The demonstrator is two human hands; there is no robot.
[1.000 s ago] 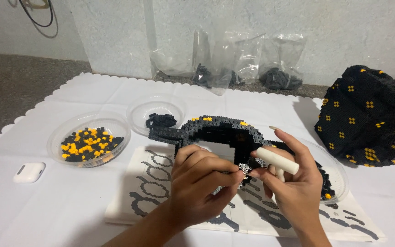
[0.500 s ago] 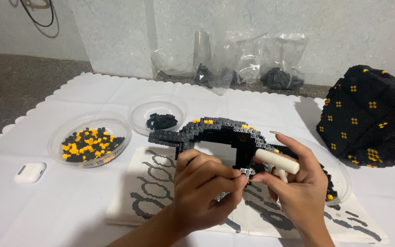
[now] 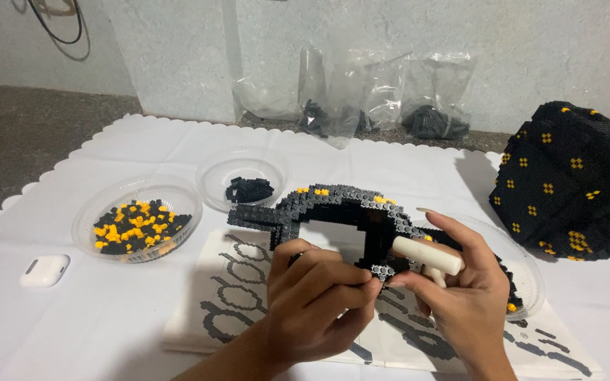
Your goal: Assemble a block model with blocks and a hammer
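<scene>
A curved black brick build (image 3: 333, 208) with a few yellow studs stands on the printed instruction sheet (image 3: 234, 282). My left hand (image 3: 315, 303) pinches at its lower front edge, fingers curled and touching small black bricks (image 3: 381, 271). My right hand (image 3: 460, 296) meets it there, thumb and forefinger on the same spot, while a cream stick-shaped tool (image 3: 426, 255) lies gripped across its fingers.
A clear bowl of black and yellow pieces (image 3: 135, 226) and a clear bowl of black pieces (image 3: 245, 185) sit at left. A white earbud case (image 3: 45, 270) lies near the left edge. A large black studded build (image 3: 577, 183) stands right. Plastic bags (image 3: 375, 99) line the wall.
Both hands have stayed at the build's lower front edge, with fingers shifting slightly and pressing closer together. The build has barely moved.
</scene>
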